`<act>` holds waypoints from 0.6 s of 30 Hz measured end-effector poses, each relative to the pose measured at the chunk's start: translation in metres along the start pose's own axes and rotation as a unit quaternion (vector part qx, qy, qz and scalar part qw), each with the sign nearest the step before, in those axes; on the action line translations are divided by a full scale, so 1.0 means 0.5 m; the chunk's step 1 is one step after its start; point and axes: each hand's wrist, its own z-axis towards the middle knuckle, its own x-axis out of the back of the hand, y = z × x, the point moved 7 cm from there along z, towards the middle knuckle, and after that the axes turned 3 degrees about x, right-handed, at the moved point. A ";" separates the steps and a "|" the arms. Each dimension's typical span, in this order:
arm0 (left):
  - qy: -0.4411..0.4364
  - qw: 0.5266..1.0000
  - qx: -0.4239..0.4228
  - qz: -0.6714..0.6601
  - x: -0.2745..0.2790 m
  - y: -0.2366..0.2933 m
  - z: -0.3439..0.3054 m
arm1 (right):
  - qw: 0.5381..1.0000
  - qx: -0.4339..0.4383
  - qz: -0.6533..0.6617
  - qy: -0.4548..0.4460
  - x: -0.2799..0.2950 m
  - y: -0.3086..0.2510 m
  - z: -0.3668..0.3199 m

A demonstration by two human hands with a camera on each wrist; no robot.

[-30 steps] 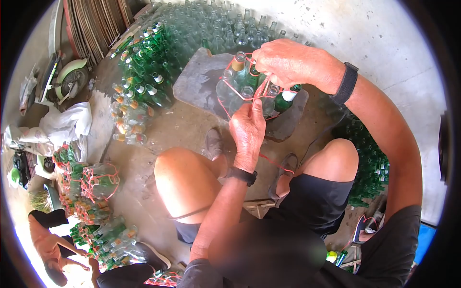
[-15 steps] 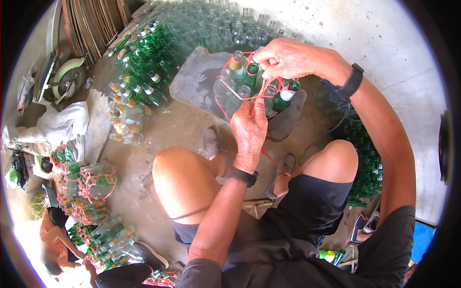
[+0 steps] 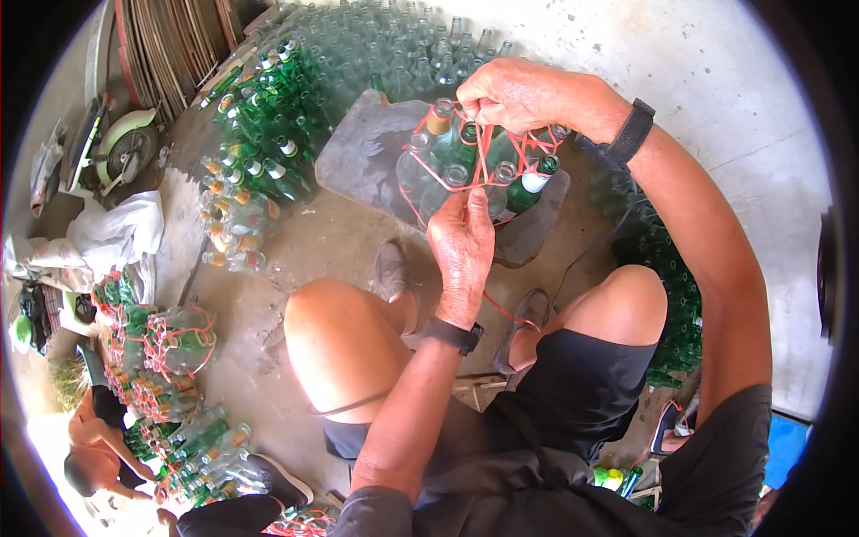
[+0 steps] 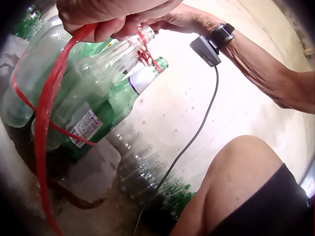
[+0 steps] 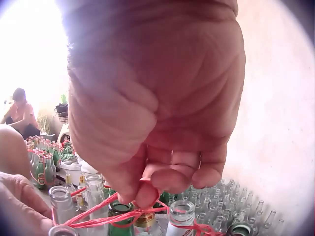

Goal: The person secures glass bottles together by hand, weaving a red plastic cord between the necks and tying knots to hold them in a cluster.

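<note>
A bundle of clear and green glass bottles (image 3: pixel 534 181) stands upright on a flat grey slab (image 3: pixel 358 143), ringed by red plastic string (image 3: pixel 484 152) round the necks and lower down. My left hand (image 3: pixel 461 246) pinches the string between thumb and fingers at the near side of the bundle. Across the bottle tops, my right hand (image 3: pixel 523 97) pinches a loop of the same string, its fingertips (image 5: pixel 147 192) just over the mouths. Strands run taut between both hands. From the left hand a loose red tail (image 4: pixel 49 103) hangs down, seen in the left wrist view.
Massed loose bottles (image 3: pixel 295 116) stand behind and left of the slab, with more green ones (image 3: pixel 676 304) by the right knee. Tied bundles (image 3: pixel 179 340) stand at left, near another seated person (image 3: pixel 98 438). A dark cable (image 4: pixel 202 128) hangs from the right wrist.
My right hand has moved left and slightly away over the bottle tops, drawing the red strands longer between the hands. My left hand stays nearly in place, still pinching the string.
</note>
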 end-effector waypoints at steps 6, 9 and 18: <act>0.013 1.000 0.005 0.021 0.004 -0.010 -0.002 | 0.998 0.034 0.043 0.031 -0.036 0.036 0.020; 0.025 0.999 -0.014 0.033 0.002 -0.013 -0.005 | 0.997 -0.021 0.067 0.029 -0.037 0.035 0.024; 0.033 0.998 -0.022 0.039 0.006 -0.018 -0.018 | 0.992 -0.039 0.116 0.000 -0.060 0.068 0.050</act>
